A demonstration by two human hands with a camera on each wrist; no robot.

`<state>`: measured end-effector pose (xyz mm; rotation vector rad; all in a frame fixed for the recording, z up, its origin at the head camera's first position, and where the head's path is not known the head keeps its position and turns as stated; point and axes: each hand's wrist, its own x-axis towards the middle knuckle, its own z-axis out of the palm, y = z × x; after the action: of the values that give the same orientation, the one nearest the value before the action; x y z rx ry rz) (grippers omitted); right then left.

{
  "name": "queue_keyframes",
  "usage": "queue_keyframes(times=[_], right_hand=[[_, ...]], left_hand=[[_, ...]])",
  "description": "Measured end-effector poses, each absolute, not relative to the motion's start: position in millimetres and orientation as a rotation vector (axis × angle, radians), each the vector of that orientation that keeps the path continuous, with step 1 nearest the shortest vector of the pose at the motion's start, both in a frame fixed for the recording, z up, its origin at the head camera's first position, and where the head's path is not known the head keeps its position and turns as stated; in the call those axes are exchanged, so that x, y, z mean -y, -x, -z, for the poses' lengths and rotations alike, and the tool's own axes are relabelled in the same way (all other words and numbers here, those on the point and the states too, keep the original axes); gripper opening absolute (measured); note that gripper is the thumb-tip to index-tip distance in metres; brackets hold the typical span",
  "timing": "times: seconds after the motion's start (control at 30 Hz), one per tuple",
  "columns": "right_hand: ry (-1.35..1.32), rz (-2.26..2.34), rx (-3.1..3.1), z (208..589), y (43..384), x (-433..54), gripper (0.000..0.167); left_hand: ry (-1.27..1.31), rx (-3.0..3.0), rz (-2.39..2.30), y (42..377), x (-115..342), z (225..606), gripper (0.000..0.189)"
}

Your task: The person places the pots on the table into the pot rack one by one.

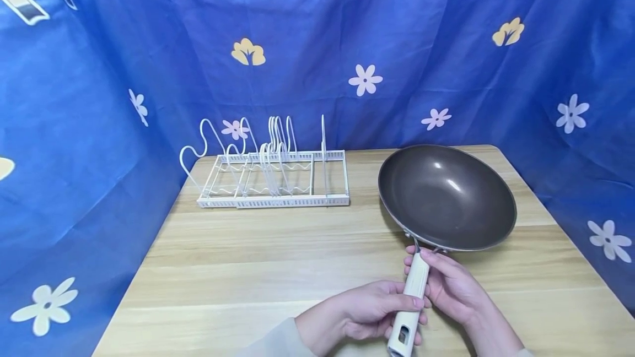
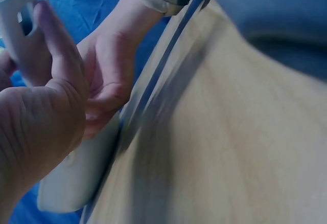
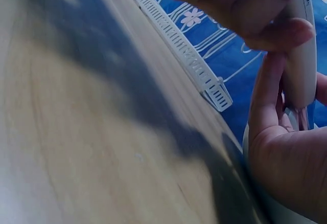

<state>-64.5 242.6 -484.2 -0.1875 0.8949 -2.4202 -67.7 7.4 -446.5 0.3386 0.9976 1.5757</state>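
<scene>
A wok [image 1: 446,197] with a dark grey inside and a pale outside is at the right of the head view, its cream handle [image 1: 416,280] pointing toward me. My left hand [image 1: 369,307] grips the lower handle, thumb laid across it, near the hanging hole. Closer to the pan, my right hand [image 1: 456,288] holds the top of the handle, its thumb by the metal joint. In the left wrist view the handle's end [image 2: 30,35] rises past the left thumb. Both hands and the handle [image 3: 301,65] also show in the right wrist view.
A white wire rack [image 1: 292,201] with several upright loops stands at the back left of the wooden table [image 1: 248,258]. Blue patterned cloth [image 1: 307,43] hangs behind and along both sides.
</scene>
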Motion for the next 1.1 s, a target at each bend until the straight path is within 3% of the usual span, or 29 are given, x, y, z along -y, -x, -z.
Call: queue_keyframes(times=[0.27,0.5,1.1], right_hand=[[-0.196,2.341,-1.279,456.2,62.7,-221.5,0.017],[-0.453,2.249,-1.568,440.9,68.6,-200.6,0.014],[-0.361,2.180,-1.583,440.2,64.4,-203.9,0.011]], left_hand=[[-0.329,-0.963,-1.524,70.1,-7.2,451.3,0.004],[-0.314,-0.976,-1.519,72.7,-5.5,446.9,0.008],[-0.340,-1.030,-1.521,68.2,-0.8,447.2,0.018]])
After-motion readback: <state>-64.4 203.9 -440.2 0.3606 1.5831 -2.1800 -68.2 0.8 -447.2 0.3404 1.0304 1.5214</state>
